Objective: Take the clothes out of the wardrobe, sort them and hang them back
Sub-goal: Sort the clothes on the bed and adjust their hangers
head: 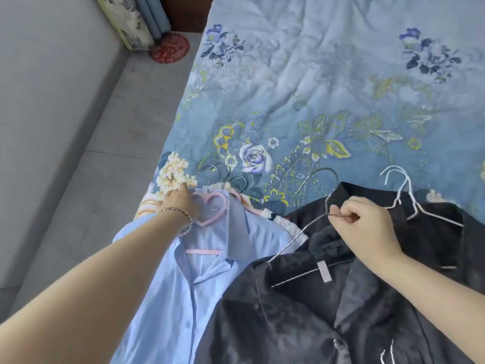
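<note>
Our right hand [367, 222] pinches the grey wire hanger [299, 235] near its neck, with the dark fleece top [301, 324] on it, lying on the quilt [328, 88]. Our left hand [181, 199], apart from the right, rests on the pink hanger [210, 206] inside the blue shirt [183, 285]; we cannot tell whether its fingers curl round anything. The dark top overlaps the shirt's shoulder, so lifting either may drag the other. The metal hooks [223, 172] bunched just beyond our left hand could snag, and the fleece may slide off the thin wire if it tilts
</note>
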The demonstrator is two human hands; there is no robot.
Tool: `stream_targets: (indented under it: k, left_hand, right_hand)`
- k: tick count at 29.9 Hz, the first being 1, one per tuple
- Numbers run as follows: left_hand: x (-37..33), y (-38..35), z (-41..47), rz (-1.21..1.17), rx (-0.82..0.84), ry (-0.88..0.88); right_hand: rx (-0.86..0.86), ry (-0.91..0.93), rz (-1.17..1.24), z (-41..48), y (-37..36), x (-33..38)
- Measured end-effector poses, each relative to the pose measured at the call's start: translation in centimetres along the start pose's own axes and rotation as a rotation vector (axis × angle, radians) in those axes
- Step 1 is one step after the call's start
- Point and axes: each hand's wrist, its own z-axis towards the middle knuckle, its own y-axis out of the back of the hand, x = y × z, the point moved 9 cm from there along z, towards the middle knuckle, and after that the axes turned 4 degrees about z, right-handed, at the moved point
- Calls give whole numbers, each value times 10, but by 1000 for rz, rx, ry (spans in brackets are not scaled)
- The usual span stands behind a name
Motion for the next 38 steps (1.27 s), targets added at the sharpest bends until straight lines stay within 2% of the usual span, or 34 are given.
stream_targets:
  k: [4,7,12,16,21,26,29,33,36,38]
  left_hand:
    - [8,-6,16,117,-9,28]
    - [9,-5,8,94,13,-37]
    - [33,35,-35,-51,-172,-78]
    - [78,70,-86,7,-187,-48]
    - [144,118,-174,91,-182,-21]
    - [192,168,-282,71,-297,-113]
    - [218,198,-351,38,-414,-182]
    - [255,237,-456,-98,-609,-313]
    - [278,263,-536,-222,-787,-485]
    - [282,274,-585,-207,-862,-637]
  right_hand:
    - [4,-43,25,-2,-3,-13]
    - [17,-61,18,-6,1,-12]
    - [25,-83,-22,-19,24,13]
    - [-2,-114,-149,-40,68,53]
    - [-97,-321,-319,-83,151,93]
    - [-137,-470,-403,-135,225,157]
    - [-179,-481,-398,-167,260,211]
    - [-225,-421,-360,-209,297,297]
    - [-225,-341,-320,-235,313,365]
    - [-226,-225,-293,-251,315,416]
